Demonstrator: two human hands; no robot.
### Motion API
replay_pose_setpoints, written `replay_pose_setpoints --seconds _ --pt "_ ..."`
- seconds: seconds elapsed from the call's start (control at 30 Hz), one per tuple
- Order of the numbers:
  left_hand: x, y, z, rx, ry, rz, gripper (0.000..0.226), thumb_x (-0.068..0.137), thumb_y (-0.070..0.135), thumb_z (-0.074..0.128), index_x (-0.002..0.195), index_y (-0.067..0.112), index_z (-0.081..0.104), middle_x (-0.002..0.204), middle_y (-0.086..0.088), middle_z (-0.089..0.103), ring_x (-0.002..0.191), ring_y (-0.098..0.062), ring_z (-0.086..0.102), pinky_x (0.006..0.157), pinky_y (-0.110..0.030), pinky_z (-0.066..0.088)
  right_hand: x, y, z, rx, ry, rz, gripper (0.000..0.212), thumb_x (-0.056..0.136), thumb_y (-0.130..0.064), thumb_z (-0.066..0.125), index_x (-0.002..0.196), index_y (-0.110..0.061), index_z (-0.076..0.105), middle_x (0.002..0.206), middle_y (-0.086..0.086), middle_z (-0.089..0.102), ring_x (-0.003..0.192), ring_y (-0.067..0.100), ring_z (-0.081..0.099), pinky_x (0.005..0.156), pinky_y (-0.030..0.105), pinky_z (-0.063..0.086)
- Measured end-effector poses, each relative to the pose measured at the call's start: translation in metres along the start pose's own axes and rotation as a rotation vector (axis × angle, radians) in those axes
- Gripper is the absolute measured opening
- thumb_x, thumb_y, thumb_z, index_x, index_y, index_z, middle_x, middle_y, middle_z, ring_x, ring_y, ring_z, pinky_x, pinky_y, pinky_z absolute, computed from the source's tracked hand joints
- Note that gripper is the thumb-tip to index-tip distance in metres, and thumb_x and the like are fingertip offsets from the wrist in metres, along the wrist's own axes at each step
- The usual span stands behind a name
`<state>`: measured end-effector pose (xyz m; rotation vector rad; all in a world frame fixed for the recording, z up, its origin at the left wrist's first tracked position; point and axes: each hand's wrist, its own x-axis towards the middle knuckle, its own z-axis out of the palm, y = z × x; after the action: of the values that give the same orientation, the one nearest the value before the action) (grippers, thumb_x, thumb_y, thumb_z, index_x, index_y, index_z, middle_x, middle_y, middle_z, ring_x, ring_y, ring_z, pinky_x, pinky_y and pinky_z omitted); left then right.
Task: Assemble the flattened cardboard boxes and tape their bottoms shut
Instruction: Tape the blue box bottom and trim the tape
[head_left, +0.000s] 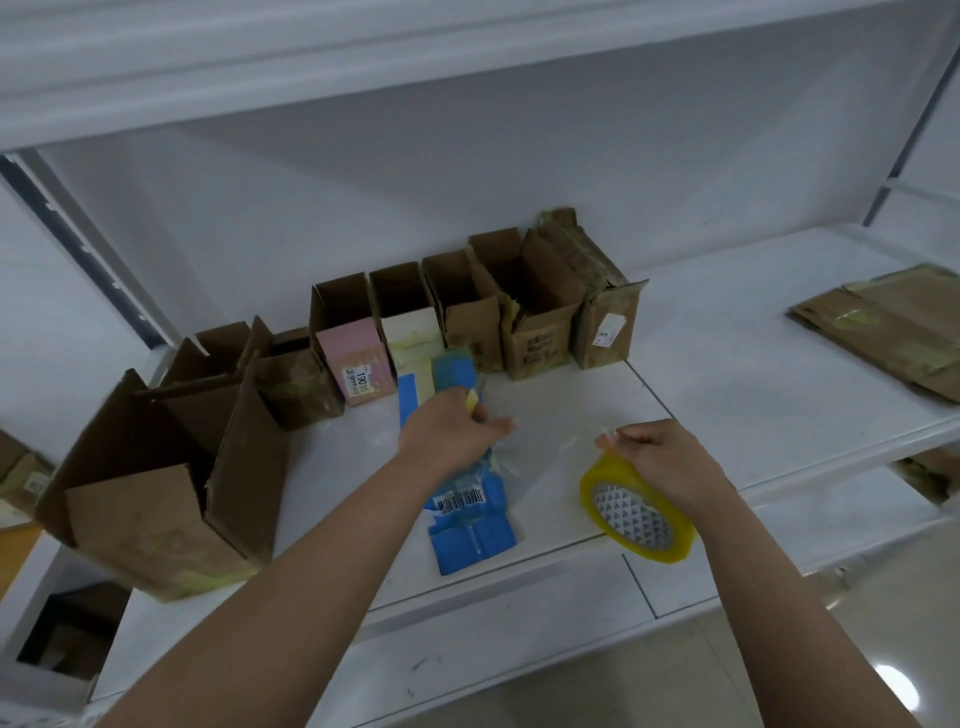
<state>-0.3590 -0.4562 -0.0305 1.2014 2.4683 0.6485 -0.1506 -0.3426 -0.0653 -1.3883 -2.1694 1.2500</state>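
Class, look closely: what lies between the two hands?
In the head view, clear tape stretches from left hand to right hand, over bare shelf.

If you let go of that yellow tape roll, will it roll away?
Probably. The yellow tape roll is round and tilted on its edge at the shelf front, so it could roll off. The right hand holds it by a pulled strip, which might catch it.

left hand (451, 426) fisted, right hand (655, 453) pinching
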Motion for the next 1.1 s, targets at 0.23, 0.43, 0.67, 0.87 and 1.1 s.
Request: replay_pose_setpoints --seconds 0.23,0.43,0.67,0.87,1.1 --pt "-0.008 0.027 0.011 0.477 0.004 -0.008 0.027 0.086 0.020 0.061 0.110 0.014 0.050 0.086 -0.001 0.054 0.079 -0.020 0.052 0.051 -0.027 0.031 0.002 -0.006 0.007 -0.083 0.009 -0.009 0.023 0.095 -0.044 0.053 0.100 -0.038 0.074 0.109 -0.010 0.068 0.106 0.017 0.060 0.087 0.033 0.042" --pt "-0.011 0.037 0.008 0.615 -0.110 0.026 0.040 0.082 0.027 0.068 0.113 0.014 0.046 0.090 -0.003 0.054 0.081 -0.020 0.053 0.060 -0.028 0.041 -0.002 -0.006 0.009 -0.026 0.017 -0.016 0.022 0.095 -0.046 0.053 0.091 -0.040 0.074 0.104 -0.010 0.069 0.102 0.017 0.062 0.093 0.038 0.046" --pt "-0.010 0.018 -0.008 -0.251 -0.100 0.047 0.049 0.075 0.074 0.059 0.071 0.026 0.050 0.071 0.007 0.053 0.070 -0.012 0.053 0.070 -0.032 0.042 -0.009 -0.015 -0.001 0.130 0.044 -0.094 0.021 0.091 -0.048 0.056 0.086 -0.039 0.075 0.089 -0.005 0.073 0.088 0.017 0.066 0.093 0.047 0.050" --pt "-0.024 0.028 -0.017 -0.396 -0.110 0.079 0.081 0.047 0.089 0.057 0.104 0.031 0.065 0.099 0.014 0.067 0.098 -0.007 0.062 0.092 -0.034 0.050 -0.015 -0.039 0.002 0.121 0.029 -0.188 0.025 0.091 -0.050 0.057 0.091 -0.034 0.076 0.087 -0.005 0.071 0.086 0.015 0.065 0.091 0.046 0.051" --pt "-0.032 0.032 -0.018 -0.530 -0.087 0.086 0.016 0.080 0.028 0.078 0.072 0.020 0.067 0.071 0.005 0.073 0.073 -0.007 0.068 0.075 -0.032 0.053 -0.019 -0.045 0.006 0.064 0.083 -0.247 0.033 0.093 -0.056 0.046 0.084 -0.040 0.073 0.073 -0.008 0.067 0.073 0.008 0.062 0.074 0.032 0.048"
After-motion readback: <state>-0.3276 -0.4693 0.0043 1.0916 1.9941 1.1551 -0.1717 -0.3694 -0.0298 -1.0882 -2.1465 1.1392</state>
